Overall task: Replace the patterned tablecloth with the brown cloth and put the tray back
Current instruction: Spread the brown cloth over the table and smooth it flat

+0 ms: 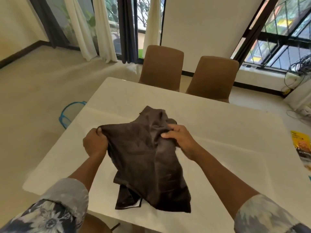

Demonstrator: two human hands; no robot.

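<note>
Blue-rimmed basket [70,113] on the floor, 9 o'clock. Left hand [95,143] pinches the dark brown bunched cloth [148,158] at its 10 o'clock corner, and right hand [178,138] grips a fold at 1 o'clock. Hands apart, both clamped on the cloth, which sits mid white counter [218,132], partly folded. Risk: the grips may not be matching corners, so spreading could twist it or lay it skewed. A hard tug could drag it off the 6 o'clock edge. Tray and patterned cloth not in view.

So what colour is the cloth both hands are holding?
The cloth is plain dark brown, with no pattern; the head view shows it best.
</note>
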